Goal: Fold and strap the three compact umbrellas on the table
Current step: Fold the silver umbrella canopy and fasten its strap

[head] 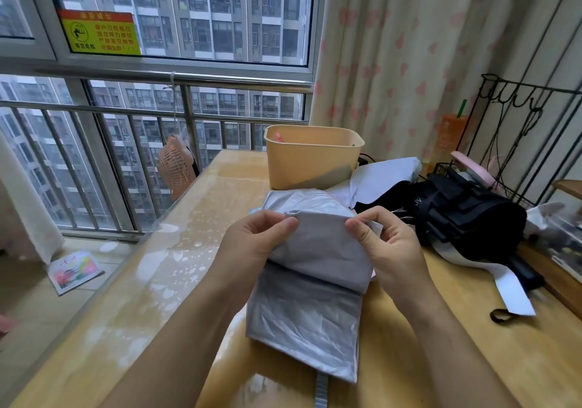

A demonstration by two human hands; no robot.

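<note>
Strap: grey ribbed webbing strap (321, 390), hanging from the near edge of the grey canopy, well below the grip on the person's side.
Loop: small black cord loop (500, 315), flat on the table, to the right of the grip and nearer than it.
Grey umbrella: pale silver-grey fabric compact umbrella (302, 313), its canopy in flat layered panels on the table; the near panels lie below the grip, and one fold is lifted between the hands.
Left hand: left hand (258, 241), thumb and curled fingers pinching the left end of the lifted fold.
Right hand: right hand (389, 247), thumb and curled fingers pinching the right end of the same fold; the two hands are apart, with fabric spanning them.
Table: light wooden table under a clear glossy cover (176, 281), carrying all the items listed.
White strip: long white fabric strip (510, 288), right of the grip, its far end passing under the black umbrella.
Black umbrella: bunched black fabric compact umbrella (466, 218), near the right hand, on its right.
White umbrella: loose white fabric umbrella canopy (384, 178), beyond the grip, between the black umbrella and the bin.
Bin: pale yellow rectangular plastic bin (311, 159), upright, straight beyond the grip; a pink item (278, 137) shows inside at its left rim, the rest of the interior hidden.
Rack: black wire rack with hooks (519, 143), far right of the grip.
</note>
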